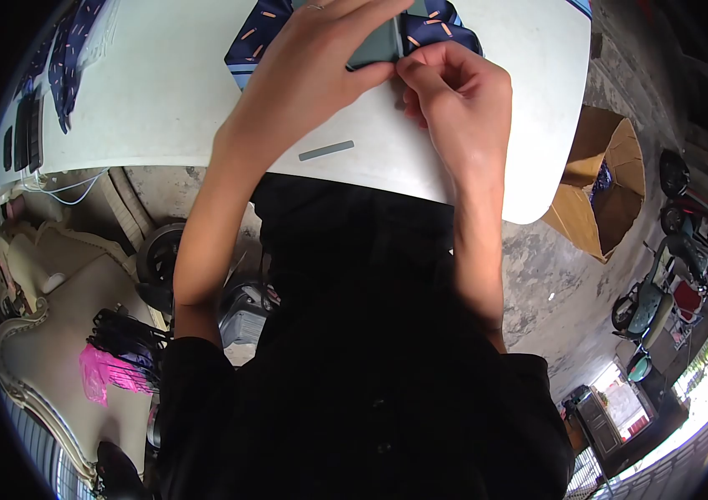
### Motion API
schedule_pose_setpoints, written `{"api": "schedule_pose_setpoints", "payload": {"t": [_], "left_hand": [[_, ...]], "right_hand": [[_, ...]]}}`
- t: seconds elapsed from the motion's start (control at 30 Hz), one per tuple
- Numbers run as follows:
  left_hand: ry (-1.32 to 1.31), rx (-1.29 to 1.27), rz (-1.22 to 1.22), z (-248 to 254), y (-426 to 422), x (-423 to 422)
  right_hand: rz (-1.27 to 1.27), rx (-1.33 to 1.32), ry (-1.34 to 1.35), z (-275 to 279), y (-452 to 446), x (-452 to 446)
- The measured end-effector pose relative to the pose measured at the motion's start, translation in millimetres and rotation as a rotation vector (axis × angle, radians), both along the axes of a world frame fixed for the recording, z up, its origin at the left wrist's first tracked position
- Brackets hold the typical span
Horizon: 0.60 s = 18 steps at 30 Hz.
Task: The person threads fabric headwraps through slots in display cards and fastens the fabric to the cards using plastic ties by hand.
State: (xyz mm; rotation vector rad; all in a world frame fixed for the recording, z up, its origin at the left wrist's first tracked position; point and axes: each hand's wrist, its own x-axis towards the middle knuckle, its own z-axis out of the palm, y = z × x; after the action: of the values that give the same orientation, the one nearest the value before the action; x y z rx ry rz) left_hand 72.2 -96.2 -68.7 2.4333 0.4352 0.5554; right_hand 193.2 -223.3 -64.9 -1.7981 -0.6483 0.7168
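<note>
A navy fabric piece with small orange dashes [440, 32] lies on the white table at the top of the head view. On it rests a flat grey-green panel [380, 48], partly covered by my hands. My left hand [316, 62] stretches across the panel with its fingers extended and its thumb along the lower edge; some fingertips are cut off by the frame. Beside that thumb, my right hand [458, 92] has thumb and forefinger pinched at the fabric's near edge. A thin grey strip [326, 151] lies nearer my body, apart from both hands.
The white table [154, 100] ends close to my body. More navy fabric [68, 62] and several dark flat bars [29, 133] are at its left. A cardboard box [575, 196] stands open at right. A carved seat [70, 308] is lower left; motorbikes [654, 308] stand far right.
</note>
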Motion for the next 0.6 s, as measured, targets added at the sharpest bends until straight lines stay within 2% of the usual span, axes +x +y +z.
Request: {"api": "schedule_pose_setpoints", "payload": {"t": [0.3, 0.5, 0.6], "left_hand": [[-0.162, 0.106, 0.123, -13, -25, 5], [-0.257, -0.111, 0.133, -5, -21, 9], [-0.174, -0.131, 0.143, 15, -24, 4]], "right_hand": [[0.035, -0.052, 0.133, 10, -12, 4], [0.041, -0.069, 0.187, 11, -14, 7], [0.055, -0.068, 0.204, 10, -12, 11]]}}
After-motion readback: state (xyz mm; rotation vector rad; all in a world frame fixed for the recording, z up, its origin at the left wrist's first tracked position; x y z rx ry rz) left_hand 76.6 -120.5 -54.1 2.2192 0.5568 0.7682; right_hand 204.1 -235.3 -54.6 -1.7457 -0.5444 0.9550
